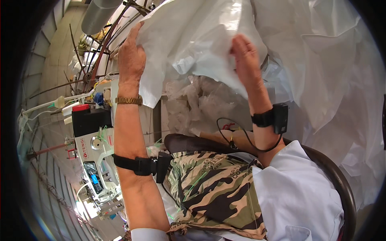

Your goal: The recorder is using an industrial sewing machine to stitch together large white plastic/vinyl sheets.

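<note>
Below-left of the left grip (132, 60) sits a white-and-black sewing machine (91, 150), with dark metal bars (100, 60) crowding in just left. Crumpled translucent plastic (201, 98) fills the gap below, between both grips. Left fingers run straight along the edge of a big glossy white plastic sheet (197, 38), creased and spanning between them; the right grip (246, 58) is blurry, half-curled. Can't tell if either's pinching.

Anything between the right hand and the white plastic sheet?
Nothing visible. The right hand, motion-blurred, shows directly in front of the white plastic sheet; can't tell if it touches. The strapped-on black box sits farther back, past the wrist, not between them.
</note>
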Demonstrator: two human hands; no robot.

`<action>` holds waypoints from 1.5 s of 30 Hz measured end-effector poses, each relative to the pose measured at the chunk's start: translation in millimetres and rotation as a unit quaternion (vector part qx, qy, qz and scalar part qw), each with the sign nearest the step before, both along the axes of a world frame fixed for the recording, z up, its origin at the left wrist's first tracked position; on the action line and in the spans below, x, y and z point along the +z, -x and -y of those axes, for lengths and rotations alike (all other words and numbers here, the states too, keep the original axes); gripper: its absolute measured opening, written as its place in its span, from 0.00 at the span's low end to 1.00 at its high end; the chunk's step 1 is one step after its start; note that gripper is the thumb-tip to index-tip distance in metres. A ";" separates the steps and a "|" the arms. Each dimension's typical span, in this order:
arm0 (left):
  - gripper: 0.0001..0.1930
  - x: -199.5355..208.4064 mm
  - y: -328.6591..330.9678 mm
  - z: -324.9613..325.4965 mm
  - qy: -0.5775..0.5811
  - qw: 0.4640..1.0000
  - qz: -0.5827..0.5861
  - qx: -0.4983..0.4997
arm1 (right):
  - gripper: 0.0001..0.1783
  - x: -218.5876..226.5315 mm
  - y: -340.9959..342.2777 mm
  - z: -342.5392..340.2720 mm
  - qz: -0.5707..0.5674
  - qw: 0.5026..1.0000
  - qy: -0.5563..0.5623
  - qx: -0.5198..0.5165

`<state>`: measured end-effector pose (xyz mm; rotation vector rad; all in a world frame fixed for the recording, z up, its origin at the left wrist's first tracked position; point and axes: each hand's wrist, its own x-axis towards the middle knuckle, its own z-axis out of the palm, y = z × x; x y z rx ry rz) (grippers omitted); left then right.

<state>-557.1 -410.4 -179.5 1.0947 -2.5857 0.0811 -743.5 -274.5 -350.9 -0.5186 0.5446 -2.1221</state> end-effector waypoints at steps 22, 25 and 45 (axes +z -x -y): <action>0.30 -11.5 0.6 -1.0 -0.038 0.998 -0.028 -0.032 | 0.26 -37.6 -60.0 30.1 0.309 0.951 0.011 -0.021; 0.30 -12.7 -3.3 -1.2 -0.037 0.998 -0.035 -0.037 | 0.40 8.5 -59.9 35.7 0.080 0.993 -0.060 -0.066; 0.32 -6.2 -1.1 0.6 -0.125 0.990 -0.056 -0.010 | 0.47 54.8 -76.3 76.0 -0.202 0.978 -0.041 -0.021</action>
